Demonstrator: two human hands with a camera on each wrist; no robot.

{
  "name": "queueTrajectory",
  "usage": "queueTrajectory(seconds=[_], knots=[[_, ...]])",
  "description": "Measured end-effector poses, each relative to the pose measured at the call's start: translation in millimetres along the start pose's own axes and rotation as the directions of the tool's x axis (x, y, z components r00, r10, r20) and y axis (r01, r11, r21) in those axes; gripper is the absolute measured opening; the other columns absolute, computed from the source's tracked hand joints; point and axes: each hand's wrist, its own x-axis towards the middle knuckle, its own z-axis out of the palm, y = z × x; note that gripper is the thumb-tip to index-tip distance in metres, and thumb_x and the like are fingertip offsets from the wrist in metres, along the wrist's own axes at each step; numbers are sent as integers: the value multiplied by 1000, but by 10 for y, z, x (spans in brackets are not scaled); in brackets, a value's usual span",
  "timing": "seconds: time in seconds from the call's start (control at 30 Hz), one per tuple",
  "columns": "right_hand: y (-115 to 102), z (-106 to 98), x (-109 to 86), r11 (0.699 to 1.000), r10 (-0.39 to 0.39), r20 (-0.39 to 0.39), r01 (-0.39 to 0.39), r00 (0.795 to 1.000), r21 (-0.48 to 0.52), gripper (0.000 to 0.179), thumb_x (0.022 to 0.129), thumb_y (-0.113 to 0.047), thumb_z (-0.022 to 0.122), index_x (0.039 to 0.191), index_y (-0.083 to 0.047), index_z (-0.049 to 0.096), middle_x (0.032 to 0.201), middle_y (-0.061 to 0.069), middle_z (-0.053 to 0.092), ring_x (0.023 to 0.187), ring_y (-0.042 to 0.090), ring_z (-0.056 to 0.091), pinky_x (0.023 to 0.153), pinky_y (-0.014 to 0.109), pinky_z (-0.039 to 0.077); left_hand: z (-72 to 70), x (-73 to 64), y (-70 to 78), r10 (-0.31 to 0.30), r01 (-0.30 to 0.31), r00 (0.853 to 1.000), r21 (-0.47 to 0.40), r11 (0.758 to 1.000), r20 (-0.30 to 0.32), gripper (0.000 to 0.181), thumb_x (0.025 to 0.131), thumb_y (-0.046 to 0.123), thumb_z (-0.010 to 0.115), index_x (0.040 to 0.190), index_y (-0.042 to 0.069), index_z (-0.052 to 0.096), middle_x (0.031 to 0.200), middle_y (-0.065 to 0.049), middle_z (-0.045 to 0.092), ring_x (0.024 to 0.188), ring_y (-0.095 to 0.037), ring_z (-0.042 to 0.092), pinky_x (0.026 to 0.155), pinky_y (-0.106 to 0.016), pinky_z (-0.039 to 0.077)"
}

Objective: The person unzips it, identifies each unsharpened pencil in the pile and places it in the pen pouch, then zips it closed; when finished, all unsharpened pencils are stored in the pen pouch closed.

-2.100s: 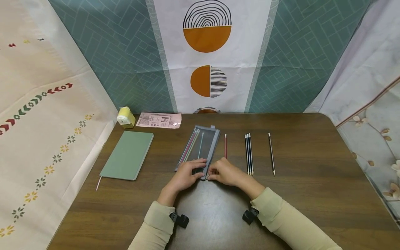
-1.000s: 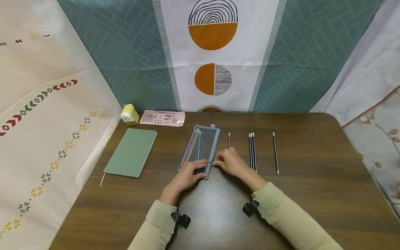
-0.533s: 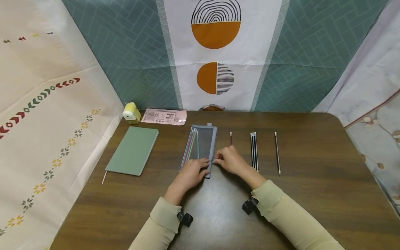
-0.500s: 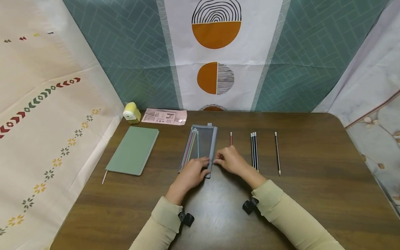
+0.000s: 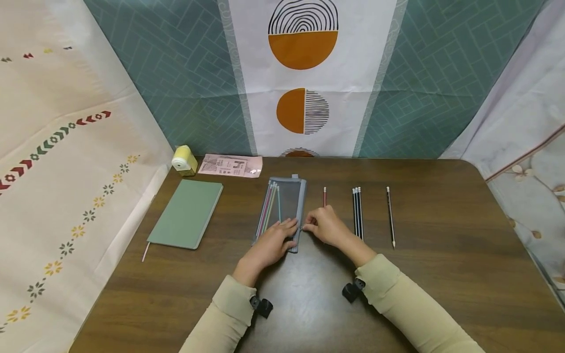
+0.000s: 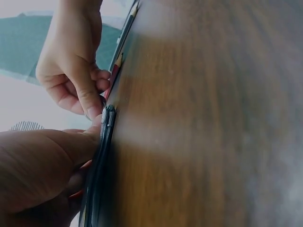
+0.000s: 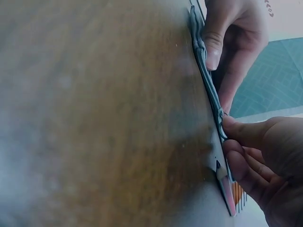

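Observation:
A grey see-through zippered pencil case (image 5: 290,200) lies flat on the table, several coloured pencils (image 5: 267,206) showing inside along its left side. My left hand (image 5: 270,243) presses on its near part, fingers laid over the mesh and thumb by the zipper edge. With thumb and index finger, my right hand (image 5: 326,226) pinches the zipper pull (image 7: 221,114) at the case's right edge; the fingertips mostly cover it. Just beyond the right hand lies a red pencil (image 5: 324,194), its lower part hidden by that hand in the head view.
Right of the hands lie dark striped pencils (image 5: 357,211) in a group and a single dark pencil (image 5: 390,218). On the left are a green notebook (image 5: 185,213), a yellow sharpener (image 5: 184,161) and a pink printed packet (image 5: 230,165). A patterned cloth hangs behind the table.
From the near corner, my right hand has moved away from me along the zipper edge, then stayed nearly still. My left hand has shifted slightly forward on the case, which has turned a little.

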Motion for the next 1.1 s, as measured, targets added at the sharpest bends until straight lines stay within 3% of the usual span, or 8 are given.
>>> queueTrajectory(seconds=[0.2,0.53,1.1], knots=[[61,-10,29,999,51,-38,-52,998,-14,17,84,-13,83,72,-10,71,68,-2,69,61,7,60,60,28,52,-13,-63,-10,25,-24,999,-18,1000,42,53,98,19,67,145,1,52,155,-12,44,144,-29,39,119,-47,27],[222,-45,94,997,76,-150,-78,986,-7,18,82,-15,84,70,-10,72,64,-4,67,58,9,58,59,32,50,-20,-157,-108,101,-96,994,-102,990,44,53,96,16,69,144,0,53,154,-11,45,144,-30,40,120,-44,25],[386,-123,273,982,172,-248,-184,953,-28,15,84,-17,84,76,-6,76,70,3,71,65,20,64,65,40,51,-24,-205,-139,105,-100,994,-147,984,23,54,96,17,69,144,1,52,155,-10,44,144,-28,39,121,-43,24]])
